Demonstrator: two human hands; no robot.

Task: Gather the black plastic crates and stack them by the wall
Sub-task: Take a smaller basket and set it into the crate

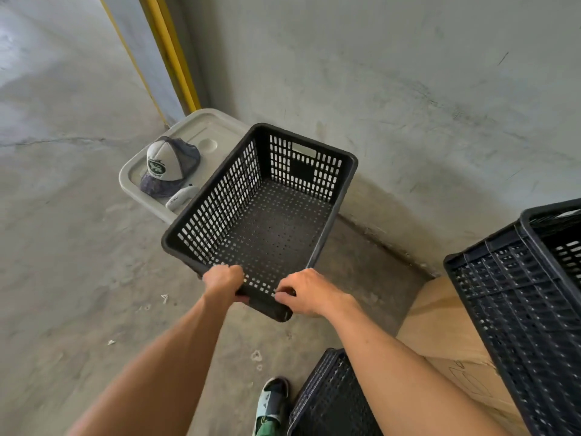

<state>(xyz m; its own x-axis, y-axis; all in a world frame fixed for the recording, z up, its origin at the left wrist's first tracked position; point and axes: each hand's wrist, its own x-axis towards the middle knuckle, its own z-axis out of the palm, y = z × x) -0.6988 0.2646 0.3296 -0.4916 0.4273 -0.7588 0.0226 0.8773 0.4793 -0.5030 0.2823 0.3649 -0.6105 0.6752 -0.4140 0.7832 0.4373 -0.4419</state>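
Fingers (231, 272) of both hands curled over the near rim, and the black crate (267, 221) is up off the floor, heading for the wall (408, 89)!

The left hand (224, 280) and right hand (306, 292) are clenched side by side on one short edge, so the empty crate hangs out ahead of them, its far end over the grey lidded bin (201, 130) where a cap (171, 163) sits. That is the worry: all the weight sits beyond the grip, so the far end could dip and clip the bin or knock the cap off. More black crates wait at the right (518, 303), on a cardboard box (440, 325), and another by the foot (330, 398), easy to trip on when stepping in.
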